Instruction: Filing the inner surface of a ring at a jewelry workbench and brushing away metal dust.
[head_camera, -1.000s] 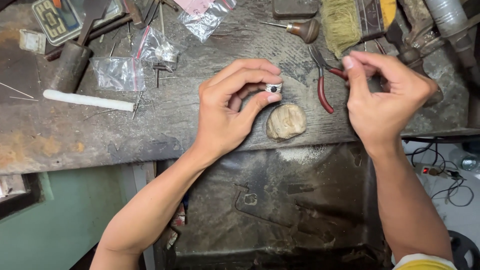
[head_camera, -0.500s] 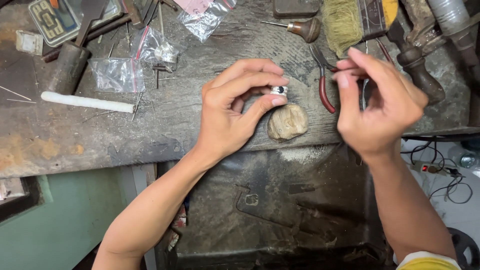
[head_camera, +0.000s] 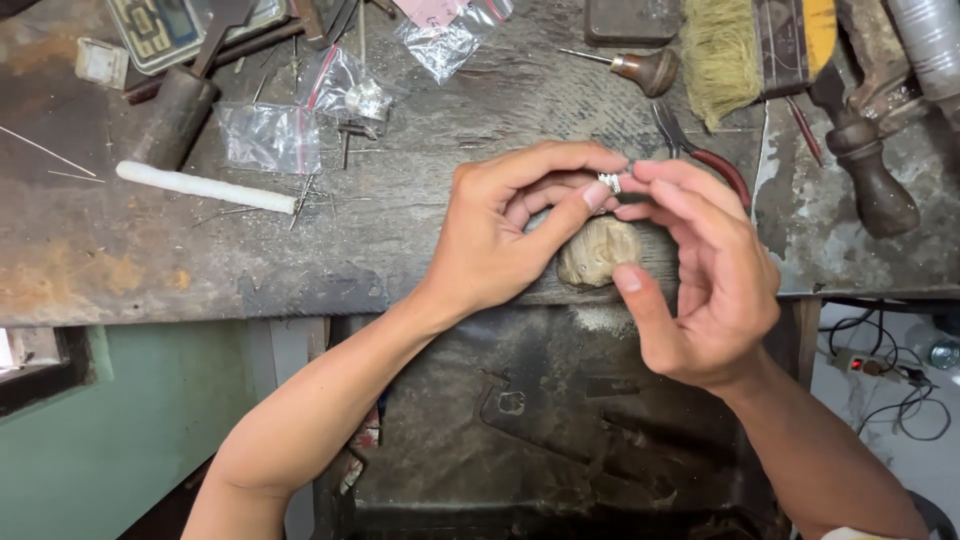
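silver ring (head_camera: 609, 182) | between left hand (head_camera: 510, 235) fingertips | right hand (head_camera: 705, 280) touching

Left hand (head_camera: 500, 235) and right hand (head_camera: 700, 270) pinching perhaps a small silver ring (head_camera: 609, 182) above worn workbench (head_camera: 400, 230).

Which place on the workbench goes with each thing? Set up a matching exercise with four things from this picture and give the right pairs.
Things:
1. small silver ring
2. white rod
3. straw-coloured brush
4. red-handled pliers

Places:
A. far edge, right of centre
B. pinched between both hands
C. left part of the bench
D. just behind the right hand

Pairs: 1-B, 2-C, 3-A, 4-D
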